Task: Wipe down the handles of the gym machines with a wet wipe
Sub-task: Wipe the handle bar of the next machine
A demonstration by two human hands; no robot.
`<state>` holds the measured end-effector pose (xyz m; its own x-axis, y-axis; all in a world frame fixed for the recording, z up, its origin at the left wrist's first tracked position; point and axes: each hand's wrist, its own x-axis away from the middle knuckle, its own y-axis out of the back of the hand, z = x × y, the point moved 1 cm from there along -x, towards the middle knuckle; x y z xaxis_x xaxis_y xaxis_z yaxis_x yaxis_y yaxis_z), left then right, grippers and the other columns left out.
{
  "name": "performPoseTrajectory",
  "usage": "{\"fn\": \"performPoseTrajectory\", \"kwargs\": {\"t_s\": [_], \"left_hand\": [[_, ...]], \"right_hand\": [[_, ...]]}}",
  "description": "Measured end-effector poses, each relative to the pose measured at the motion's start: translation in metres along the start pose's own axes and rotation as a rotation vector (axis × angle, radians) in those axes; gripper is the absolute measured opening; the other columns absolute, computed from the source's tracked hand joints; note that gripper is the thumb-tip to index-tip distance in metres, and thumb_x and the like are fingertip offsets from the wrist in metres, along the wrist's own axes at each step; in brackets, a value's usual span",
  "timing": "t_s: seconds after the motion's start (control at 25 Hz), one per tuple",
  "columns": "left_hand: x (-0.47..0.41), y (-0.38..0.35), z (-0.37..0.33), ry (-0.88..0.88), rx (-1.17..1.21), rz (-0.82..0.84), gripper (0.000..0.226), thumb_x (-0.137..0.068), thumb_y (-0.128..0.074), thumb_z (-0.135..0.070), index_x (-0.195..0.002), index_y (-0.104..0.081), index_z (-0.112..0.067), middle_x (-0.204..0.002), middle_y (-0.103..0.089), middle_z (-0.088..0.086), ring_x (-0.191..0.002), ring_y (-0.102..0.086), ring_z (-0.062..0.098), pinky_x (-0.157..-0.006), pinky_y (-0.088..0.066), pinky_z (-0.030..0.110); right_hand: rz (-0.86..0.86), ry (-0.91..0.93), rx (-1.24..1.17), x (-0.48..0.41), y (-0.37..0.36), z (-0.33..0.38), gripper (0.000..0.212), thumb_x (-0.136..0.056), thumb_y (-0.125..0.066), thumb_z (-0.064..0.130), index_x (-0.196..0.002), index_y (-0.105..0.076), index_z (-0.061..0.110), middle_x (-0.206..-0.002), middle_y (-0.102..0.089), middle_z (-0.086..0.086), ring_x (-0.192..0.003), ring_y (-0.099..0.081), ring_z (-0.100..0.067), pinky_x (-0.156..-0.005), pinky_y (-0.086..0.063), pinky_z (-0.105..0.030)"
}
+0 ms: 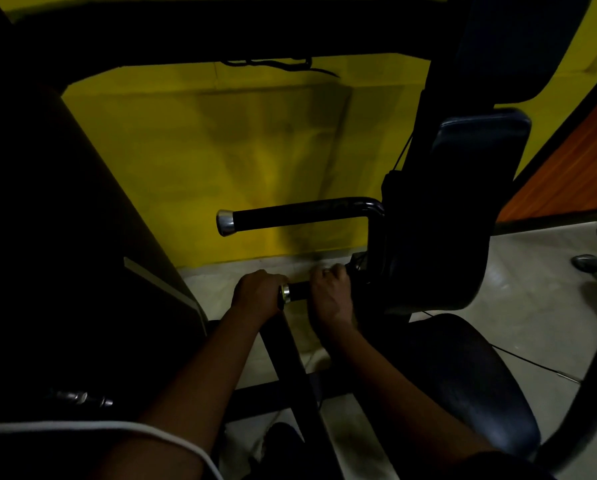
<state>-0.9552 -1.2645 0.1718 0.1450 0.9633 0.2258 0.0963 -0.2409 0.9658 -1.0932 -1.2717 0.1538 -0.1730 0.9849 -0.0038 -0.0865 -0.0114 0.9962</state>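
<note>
A: What are the fingers doing?

B: The right hand (pixel 330 294) is curling its fingers over the black, matte grip of the lower handle (pixel 299 292), on the end nearest the machine. Whether a wet wipe is lying under those fingers is too dim to tell. The left hand (pixel 255 292) is sitting against the handle's free left end, just beside the shiny chrome end cap (pixel 285 293). Its fingers are bending out of sight, so I cannot tell whether they are gripping anything.

A: And the other handle?

B: The upper handle (pixel 300 214) is jutting left, farther away and well apart from both hands. It is a round black tube with its own rounded chrome cap (pixel 225 222), and it is bending down at its right end into the frame.

A: What is the room looking like?

B: A yellow wall (pixel 221 150) is standing behind the handles, a pale smooth floor (pixel 532 289) is running below it, and an orange wood-grained panel (pixel 567 150) is showing at far right.

A: Anything crowding in?

B: A black padded seat (pixel 463 375) is lying near right, with a glossy back pad (pixel 480 150) above it. A dark frame bar (pixel 290 358) is passing between the forearms, and a dark bulk (pixel 65 237) is filling the left.
</note>
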Motion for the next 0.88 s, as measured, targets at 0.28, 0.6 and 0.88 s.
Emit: {"fn": "performPoseTrajectory", "kwargs": {"t_s": [0.28, 0.6, 0.88], "left_hand": [[-0.004, -0.001, 0.005, 0.063, -0.031, 0.072, 0.038, -0.080, -0.072, -0.029, -0.115, -0.063, -0.019, -0.117, -0.061, 0.007, -0.108, -0.058, 0.025, -0.082, -0.042, 0.029], [-0.005, 0.000, 0.002, 0.091, -0.010, 0.079, 0.029, -0.078, -0.075, -0.024, -0.105, -0.067, -0.017, -0.111, -0.064, 0.008, -0.105, -0.060, 0.026, -0.080, -0.045, 0.031], [-0.005, 0.000, 0.002, 0.085, -0.034, 0.065, 0.043, -0.083, -0.072, -0.027, -0.124, -0.061, -0.020, -0.123, -0.059, 0.009, -0.115, -0.056, 0.026, -0.091, -0.043, 0.030]], "right_hand": [[0.048, 0.334, -0.257, 0.000, -0.001, -0.031, 0.036, -0.098, -0.043, 0.019, -0.132, -0.052, 0.016, -0.132, -0.053, -0.013, -0.121, -0.050, -0.030, -0.091, -0.043, -0.035], [0.260, 0.002, -0.136, -0.042, 0.002, -0.007, 0.032, -0.095, -0.053, 0.020, -0.123, -0.053, 0.005, -0.122, -0.060, -0.014, -0.114, -0.057, -0.031, -0.089, -0.045, -0.037], [-0.188, 0.483, -0.291, 0.012, -0.023, -0.017, 0.053, -0.079, -0.034, 0.005, -0.122, -0.064, 0.009, -0.114, -0.069, -0.009, -0.110, -0.062, -0.028, -0.089, -0.050, -0.035]]}}
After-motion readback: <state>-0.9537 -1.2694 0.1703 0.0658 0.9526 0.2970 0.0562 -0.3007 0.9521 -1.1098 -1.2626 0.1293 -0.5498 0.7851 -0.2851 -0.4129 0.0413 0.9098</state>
